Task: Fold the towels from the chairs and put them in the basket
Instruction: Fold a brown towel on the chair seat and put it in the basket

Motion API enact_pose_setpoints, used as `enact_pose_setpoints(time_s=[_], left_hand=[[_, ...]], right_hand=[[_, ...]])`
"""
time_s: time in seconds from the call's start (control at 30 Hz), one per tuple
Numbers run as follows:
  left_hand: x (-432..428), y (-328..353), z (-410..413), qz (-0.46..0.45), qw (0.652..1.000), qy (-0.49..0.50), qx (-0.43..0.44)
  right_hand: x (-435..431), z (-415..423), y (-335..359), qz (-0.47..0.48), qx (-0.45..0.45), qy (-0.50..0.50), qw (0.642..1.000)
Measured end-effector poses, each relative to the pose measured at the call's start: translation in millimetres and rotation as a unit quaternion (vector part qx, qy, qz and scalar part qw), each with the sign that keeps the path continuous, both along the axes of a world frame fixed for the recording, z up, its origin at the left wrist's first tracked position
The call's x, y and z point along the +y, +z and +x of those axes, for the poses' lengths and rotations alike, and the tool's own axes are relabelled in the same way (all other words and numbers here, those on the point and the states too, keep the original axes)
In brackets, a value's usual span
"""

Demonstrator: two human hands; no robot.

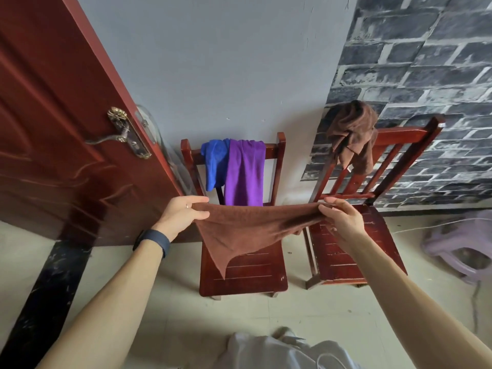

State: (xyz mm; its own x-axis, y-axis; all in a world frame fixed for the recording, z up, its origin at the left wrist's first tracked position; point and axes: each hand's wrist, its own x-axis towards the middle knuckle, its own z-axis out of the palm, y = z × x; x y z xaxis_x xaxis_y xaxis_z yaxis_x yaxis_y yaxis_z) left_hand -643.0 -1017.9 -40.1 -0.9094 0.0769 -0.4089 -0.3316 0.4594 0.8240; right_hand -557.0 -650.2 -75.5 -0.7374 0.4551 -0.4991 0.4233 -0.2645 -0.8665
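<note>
Head view: two chairs, four towels. The left hand (183,214) and right hand (343,222) pinched a brown towel (247,230) by its top corners, fingers curled, above the left chair (245,275). A blue towel (215,163) and a purple towel (245,174) hung over its back. A bunched towel (351,134), also brown, topped the back of the right chair (346,257).

The left chair (241,275) and the right chair (346,257) stand side by side on the pale tiled floor (266,318), backs toward the wall. A blue towel (215,163) and a purple towel (245,174) hang touching over the left chair's top rail. A brown towel (351,134) is bunched on the right chair's left back post. A lilac stool (458,243) stands on the floor near the right chair.
</note>
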Motion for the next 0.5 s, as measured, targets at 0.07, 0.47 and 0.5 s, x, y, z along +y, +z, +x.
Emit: enact_pose_setpoints(time_s=[0.07, 0.47, 0.5], left_hand=[[-3.9, -2.7, -1.5, -0.035, 0.998, 0.004, 0.042], [-29.4, -45.6, 26.2, -0.295, 0.942, -0.082, 0.135], [-30.8, -53.1, 31.6, -0.311, 0.936, -0.078, 0.144]], right_hand=[[-0.4, -4.7, 2.8, 0.141, 0.000, 0.062, 0.988], [-16.9, 5.3, -21.8, 0.489, -0.011, 0.274, 0.828], [-19.0, 12.9, -29.7, 0.503, -0.020, 0.283, 0.816]])
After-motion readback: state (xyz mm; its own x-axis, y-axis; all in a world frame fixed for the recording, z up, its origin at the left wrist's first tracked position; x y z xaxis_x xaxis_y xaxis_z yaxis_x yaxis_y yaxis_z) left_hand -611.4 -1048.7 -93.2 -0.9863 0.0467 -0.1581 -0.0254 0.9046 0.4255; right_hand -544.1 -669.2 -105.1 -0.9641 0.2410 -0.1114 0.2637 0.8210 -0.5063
